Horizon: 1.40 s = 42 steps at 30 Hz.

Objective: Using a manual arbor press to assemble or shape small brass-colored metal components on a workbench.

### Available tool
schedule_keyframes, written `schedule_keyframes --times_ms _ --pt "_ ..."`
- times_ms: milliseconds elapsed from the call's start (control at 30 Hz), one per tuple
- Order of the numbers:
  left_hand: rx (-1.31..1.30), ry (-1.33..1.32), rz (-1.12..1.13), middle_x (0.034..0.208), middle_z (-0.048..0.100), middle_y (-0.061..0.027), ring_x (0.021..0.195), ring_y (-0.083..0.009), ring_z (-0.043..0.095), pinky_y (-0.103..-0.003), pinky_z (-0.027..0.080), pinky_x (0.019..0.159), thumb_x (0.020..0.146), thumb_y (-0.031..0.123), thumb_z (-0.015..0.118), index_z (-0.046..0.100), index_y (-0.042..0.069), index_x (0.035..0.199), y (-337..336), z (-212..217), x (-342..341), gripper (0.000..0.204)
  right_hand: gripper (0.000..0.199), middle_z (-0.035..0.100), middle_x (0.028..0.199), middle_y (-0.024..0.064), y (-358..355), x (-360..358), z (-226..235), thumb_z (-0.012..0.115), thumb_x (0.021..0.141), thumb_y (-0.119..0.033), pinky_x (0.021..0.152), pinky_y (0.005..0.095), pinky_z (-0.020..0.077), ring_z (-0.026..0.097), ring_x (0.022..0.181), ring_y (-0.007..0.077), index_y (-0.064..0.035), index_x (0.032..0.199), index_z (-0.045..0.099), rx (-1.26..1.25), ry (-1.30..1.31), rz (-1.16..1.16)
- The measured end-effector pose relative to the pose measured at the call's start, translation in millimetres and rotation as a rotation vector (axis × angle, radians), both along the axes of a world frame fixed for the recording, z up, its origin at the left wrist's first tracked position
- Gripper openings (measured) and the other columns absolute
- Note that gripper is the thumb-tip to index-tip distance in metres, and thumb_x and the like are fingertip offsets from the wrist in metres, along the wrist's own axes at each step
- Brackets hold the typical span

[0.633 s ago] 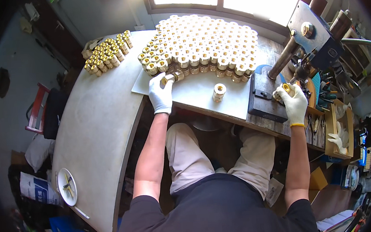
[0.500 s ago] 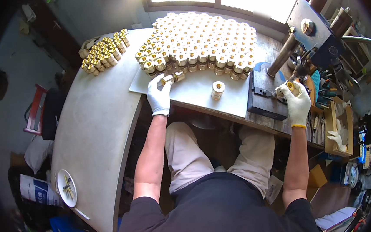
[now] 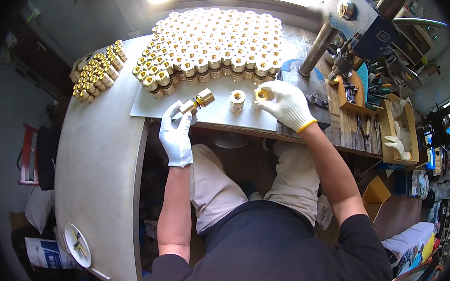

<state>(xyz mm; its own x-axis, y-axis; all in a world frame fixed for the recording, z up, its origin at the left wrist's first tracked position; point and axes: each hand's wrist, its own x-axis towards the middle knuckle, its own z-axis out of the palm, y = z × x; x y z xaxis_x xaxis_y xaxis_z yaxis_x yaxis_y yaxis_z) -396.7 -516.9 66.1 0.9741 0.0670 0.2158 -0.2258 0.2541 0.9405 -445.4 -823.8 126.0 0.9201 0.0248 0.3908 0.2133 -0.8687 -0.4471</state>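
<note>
Left hand (image 3: pixel 176 135) pinches a brass fitting (image 3: pixel 197 101), its long axis tilting up-right; right hand (image 3: pixel 284 103) grips another (image 3: pixel 261 94) right of the lone fitting (image 3: pixel 237 101) at centre.

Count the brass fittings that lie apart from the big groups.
3: one in the left hand at, one standing alone on the white sheet, one in the right hand at.
</note>
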Motion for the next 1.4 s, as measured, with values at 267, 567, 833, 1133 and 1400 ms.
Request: schedule_keyframes --times_ms 267,567,833,1133,1400 --pt "-0.031 -0.047 -0.119 0.134 0.07 -0.0151 0.115 -0.0235 0.074 -0.039 0.067 0.099 0.105 -0.003 0.069 0.06 -0.003 0.144 -15 22 -22 0.04 0.051 0.078 0.104 0.0145 -8 24 -33 0.083 0.09 -0.04 0.088 0.0429 0.0594 0.076 0.097 0.0327 -0.0079 0.13 0.075 0.018 -0.066 0.025" --pt "0.195 -0.171 -0.316 0.131 0.072 -0.0134 0.114 -0.0205 0.073 -0.034 0.063 0.098 0.097 -0.002 0.079 0.066 -0.002 0.138 -93 29 -20 0.043 0.045 0.077 0.098 0.0126 29 -120 -25 0.081 0.096 -0.028 0.082 0.0399 0.0602 0.075 0.086 0.0307 -0.0053 0.134 0.073 0.288 0.153 0.062" --pt "0.411 -0.165 -0.467 0.123 0.078 -0.0133 0.113 -0.0219 0.074 -0.036 0.056 0.103 0.092 0.015 0.085 0.072 0.001 0.13 -215 21 -1 0.042 0.046 0.078 0.1 0.0128 26 -186 -49 0.076 0.099 -0.035 0.085 0.0417 0.0603 0.075 0.09 0.0319 -0.0064 0.135 0.073 0.486 0.258 -0.023" --pt "0.633 -0.55 -0.432 0.119 0.075 -0.0191 0.111 -0.0353 0.074 -0.041 0.058 0.1 0.085 0.022 0.09 0.072 0.006 0.133 -294 71 -6 0.054 0.045 0.078 0.095 0.0098 3 -196 -47 0.081 0.097 -0.03 0.076 0.0354 0.0595 0.073 0.078 0.0221 -0.0065 0.135 0.074 0.541 0.205 -0.099" --pt "0.505 -0.424 -0.47 0.133 0.065 -0.0216 0.123 -0.0345 0.067 -0.041 0.058 0.1 0.084 0.016 0.092 0.055 -0.003 0.152 -237 50 -49 0.079 0.031 0.077 0.096 0.0138 -47 -194 34 0.084 0.094 -0.022 0.076 0.0395 0.0592 0.074 0.08 0.0288 -0.0023 0.116 0.079 0.268 -0.205 -0.104"
